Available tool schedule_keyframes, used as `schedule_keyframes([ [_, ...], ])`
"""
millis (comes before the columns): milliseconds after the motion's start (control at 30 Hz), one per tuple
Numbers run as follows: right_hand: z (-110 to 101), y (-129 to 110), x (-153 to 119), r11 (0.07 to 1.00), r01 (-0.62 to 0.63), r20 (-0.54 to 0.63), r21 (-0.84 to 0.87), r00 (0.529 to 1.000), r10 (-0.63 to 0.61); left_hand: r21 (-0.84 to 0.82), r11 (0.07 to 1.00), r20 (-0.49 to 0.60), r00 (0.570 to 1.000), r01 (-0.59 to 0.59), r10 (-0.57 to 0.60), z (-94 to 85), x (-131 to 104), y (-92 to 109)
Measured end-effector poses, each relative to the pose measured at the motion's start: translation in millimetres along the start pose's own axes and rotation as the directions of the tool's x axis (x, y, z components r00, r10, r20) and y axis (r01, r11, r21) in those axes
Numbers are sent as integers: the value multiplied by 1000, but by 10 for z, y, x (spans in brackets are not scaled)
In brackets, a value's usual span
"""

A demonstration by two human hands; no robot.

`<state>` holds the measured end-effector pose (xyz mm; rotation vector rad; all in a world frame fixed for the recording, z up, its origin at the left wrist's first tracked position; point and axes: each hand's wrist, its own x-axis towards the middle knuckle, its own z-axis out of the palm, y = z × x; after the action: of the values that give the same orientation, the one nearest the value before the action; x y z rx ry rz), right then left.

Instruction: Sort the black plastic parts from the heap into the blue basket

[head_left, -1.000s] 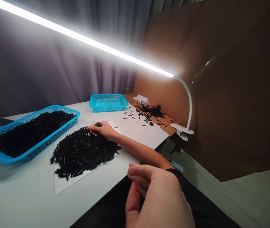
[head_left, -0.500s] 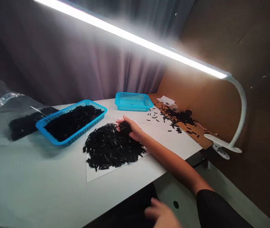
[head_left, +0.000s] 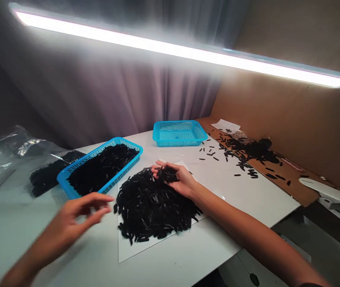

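A large heap of small black strips (head_left: 155, 207) lies on a white sheet (head_left: 125, 251) on the table. My right hand (head_left: 174, 175) is palm up at the heap's back right edge, its fingers curled around a bunch of black pieces. Left of the heap, my left hand (head_left: 83, 213) hovers with thumb and fingers apart and nothing between them. Just beyond it, a blue basket (head_left: 125, 172) is full of black pieces. Another blue basket (head_left: 180, 141) behind the heap holds none.
Plastic bags (head_left: 23, 147) with black pieces lie at the left. Loose black pieces (head_left: 256, 151) and a paper (head_left: 226, 126) are on the cardboard at the right. A lamp (head_left: 182, 50) spans overhead, its clamp (head_left: 337, 209) at the right edge.
My left hand has come up from the lower edge to the left of the heap. My right hand still holds black pieces by the heap. The view has shifted and sits closer.
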<state>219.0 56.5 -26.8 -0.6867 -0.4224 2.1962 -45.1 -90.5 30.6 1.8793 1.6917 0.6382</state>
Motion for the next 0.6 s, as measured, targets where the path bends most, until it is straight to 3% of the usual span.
schedule_keyframes([
  [100, 20, 33, -40, 999, -14, -4, 35, 1000, 14, 23, 987, 81, 984, -162, 160, 291, 478, 146],
  [167, 17, 58, -61, 999, -26, 2, 36, 1000, 26, 76, 957, -74, 955, -281, 286, 534, 725, 277],
  [233, 7, 73, -77, 999, -32, -20, -2, 999, 32, 90, 949, -167, 935, -301, 313, 695, 898, 360],
  [333, -5, 71, -97, 999, 1, -69, -49, 998, -4, 52, 955, -183, 938, -291, 295, 756, 1043, 370],
  [400, -2, 63, -112, 996, 17, -43, -83, 999, -21, 20, 961, -157, 948, -277, 276, 741, 1083, 346],
  [600, 45, 71, -153, 990, 34, -3, -134, 999, -35, -74, 964, -153, 958, -255, 242, 787, 1046, 353],
])
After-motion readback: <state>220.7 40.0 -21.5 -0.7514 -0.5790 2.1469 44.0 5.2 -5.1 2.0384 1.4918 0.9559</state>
